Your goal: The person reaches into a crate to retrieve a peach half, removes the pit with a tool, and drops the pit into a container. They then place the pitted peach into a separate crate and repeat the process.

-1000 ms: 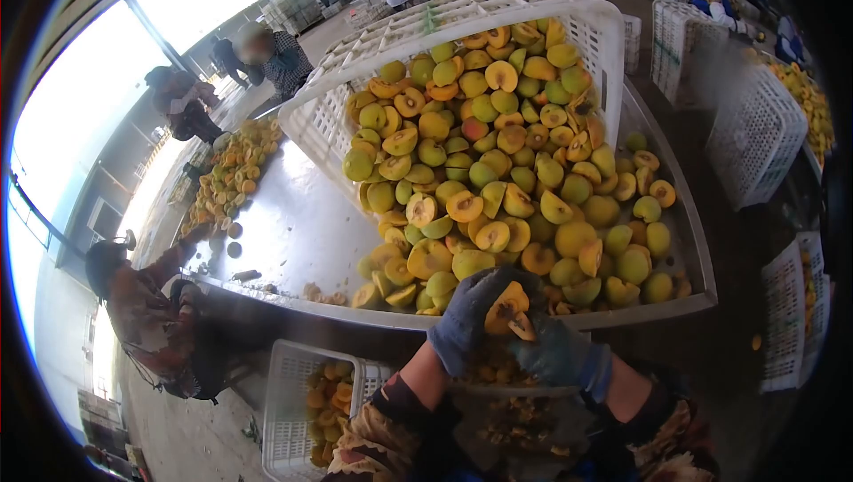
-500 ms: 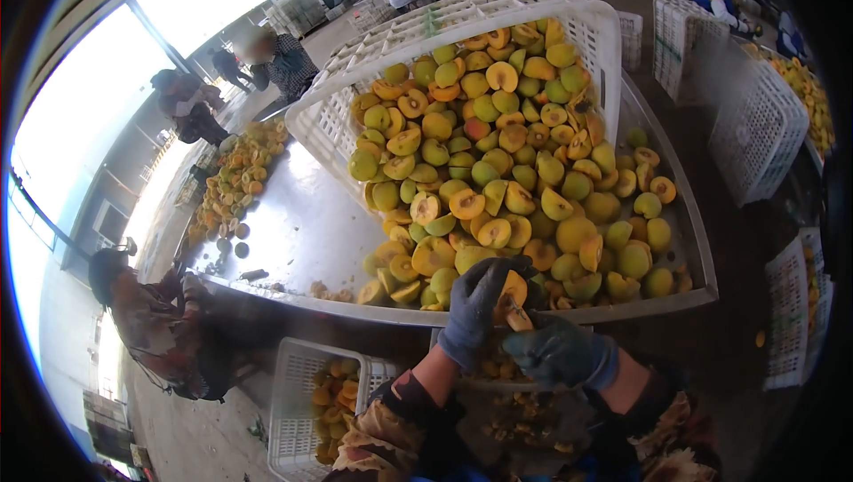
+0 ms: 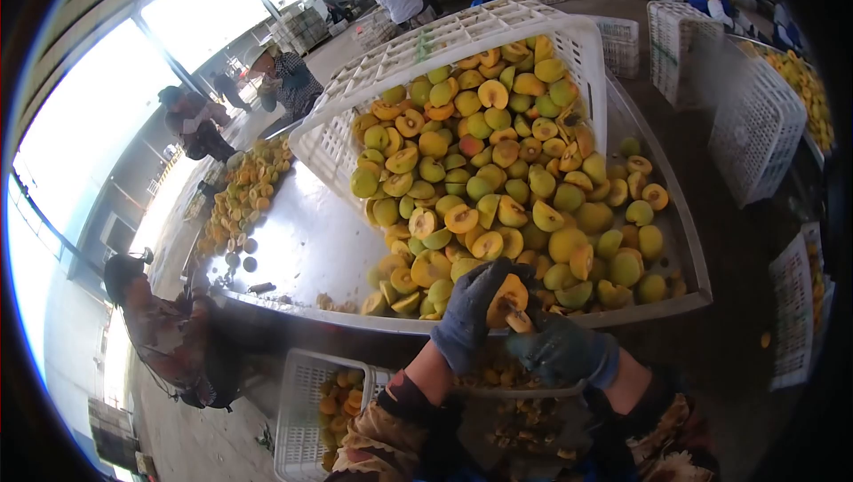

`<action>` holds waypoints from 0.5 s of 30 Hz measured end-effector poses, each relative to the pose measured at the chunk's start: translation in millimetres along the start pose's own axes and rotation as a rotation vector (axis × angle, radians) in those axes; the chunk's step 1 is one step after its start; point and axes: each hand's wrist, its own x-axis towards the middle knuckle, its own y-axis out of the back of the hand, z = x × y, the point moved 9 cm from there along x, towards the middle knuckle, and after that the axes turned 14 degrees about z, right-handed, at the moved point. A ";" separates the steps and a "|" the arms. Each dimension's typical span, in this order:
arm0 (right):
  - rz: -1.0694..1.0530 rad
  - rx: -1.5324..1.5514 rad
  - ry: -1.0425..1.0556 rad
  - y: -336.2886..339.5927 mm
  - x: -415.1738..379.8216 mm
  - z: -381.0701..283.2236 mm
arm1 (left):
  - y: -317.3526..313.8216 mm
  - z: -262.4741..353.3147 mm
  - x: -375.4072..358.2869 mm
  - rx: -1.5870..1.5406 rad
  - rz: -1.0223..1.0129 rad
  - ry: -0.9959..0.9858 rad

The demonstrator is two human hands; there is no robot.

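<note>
Metal table [image 3: 302, 224] with raised rim, halved fruit [image 3: 524, 180] heaped across it, tipped white crate [image 3: 333, 146]

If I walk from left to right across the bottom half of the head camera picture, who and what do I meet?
A person in patterned clothes → a white crate full of holes → the gloved left hand → the gloved right hand → another white crate, near the right edge.

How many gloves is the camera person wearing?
2. The left glove holds a cut fruit, and the right glove is just beside it. Neither glove is hidden, but some fingers are.
</note>
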 end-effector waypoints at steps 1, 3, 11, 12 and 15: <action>0.034 -0.145 0.118 3.2 1.2 -6.8 | -1.9 2.2 0.2 -0.022 -0.018 0.026; 0.131 -0.454 0.321 9.3 4.0 -15.6 | -5.4 7.7 2.2 0.036 -0.085 -0.040; 0.656 -1.312 0.666 21.5 -7.1 -24.2 | -8.3 -23.7 2.3 0.067 -0.126 0.204; 0.662 -1.370 0.685 26.6 -4.1 -15.8 | -9.3 -17.9 6.5 0.125 -0.174 0.153; 0.590 -1.531 0.589 9.9 -19.9 -47.1 | -11.3 -25.2 11.2 0.091 -0.243 0.314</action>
